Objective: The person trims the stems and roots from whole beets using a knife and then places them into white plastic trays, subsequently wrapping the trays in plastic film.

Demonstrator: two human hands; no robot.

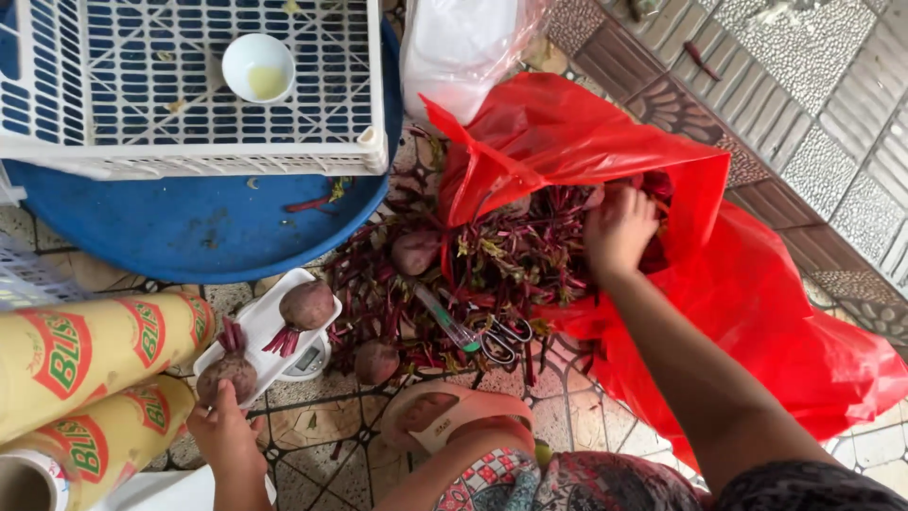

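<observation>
From my remote seat I see both arms bare from hand to the bottom edge of the picture; no sleeves, watch, rings or bracelets show on them. The left hand (pixel 225 437) is small in view, its forearm cut off low at the frame. The right hand (pixel 619 229) leads to a long bare forearm, and at its upper end a dark, finely speckled garment (pixel 804 492) begins. Across the lap lies patterned cloth (pixel 567 484) in grey, red and white, with small geometric motifs. One foot wears a pale pink sandal (pixel 454 416) with a broad strap over the instep.
</observation>
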